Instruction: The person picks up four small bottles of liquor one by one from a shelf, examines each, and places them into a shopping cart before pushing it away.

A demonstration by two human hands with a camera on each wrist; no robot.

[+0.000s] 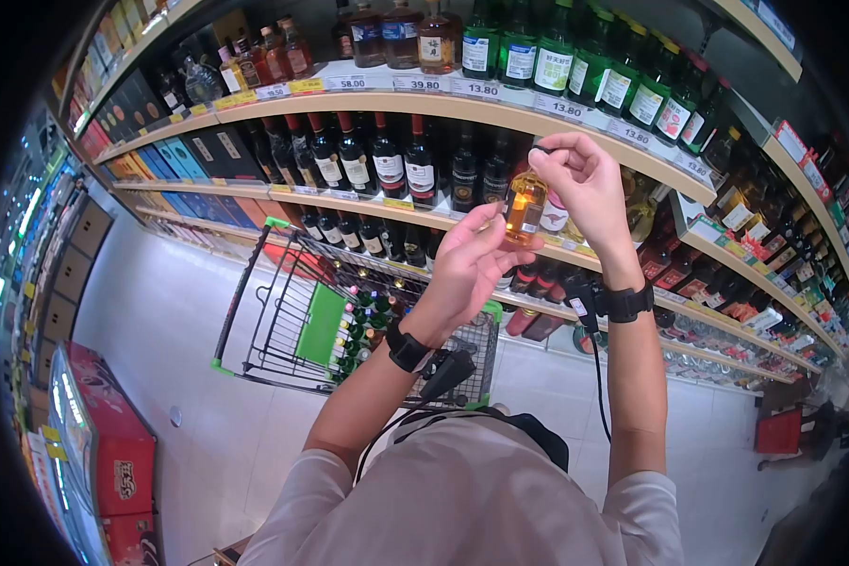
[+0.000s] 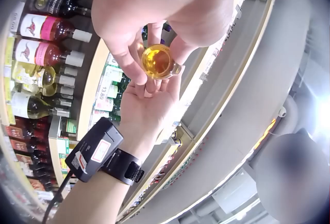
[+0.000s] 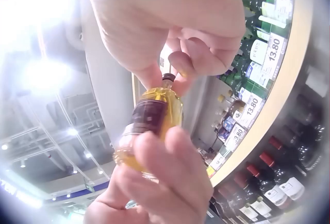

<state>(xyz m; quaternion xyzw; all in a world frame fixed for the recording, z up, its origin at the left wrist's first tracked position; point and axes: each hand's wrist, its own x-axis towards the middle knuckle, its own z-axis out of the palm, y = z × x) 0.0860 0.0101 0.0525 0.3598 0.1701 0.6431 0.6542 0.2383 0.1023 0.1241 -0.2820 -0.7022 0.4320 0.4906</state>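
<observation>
Head view shows the bottle (image 1: 526, 205) between left hand (image 1: 472, 255) and right hand (image 1: 583, 181).

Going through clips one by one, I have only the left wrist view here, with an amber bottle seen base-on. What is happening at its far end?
Observer: The right hand pinches the bottle at its dark cap, as the right wrist view shows.
Operator: Does its side carry a label?
Observer: Yes, the right wrist view shows a dark label; its print is too blurred to read.
Operator: Anything lower down that I miss?
Observer: Yes, the head view shows a cart with green bottles inside.
</observation>
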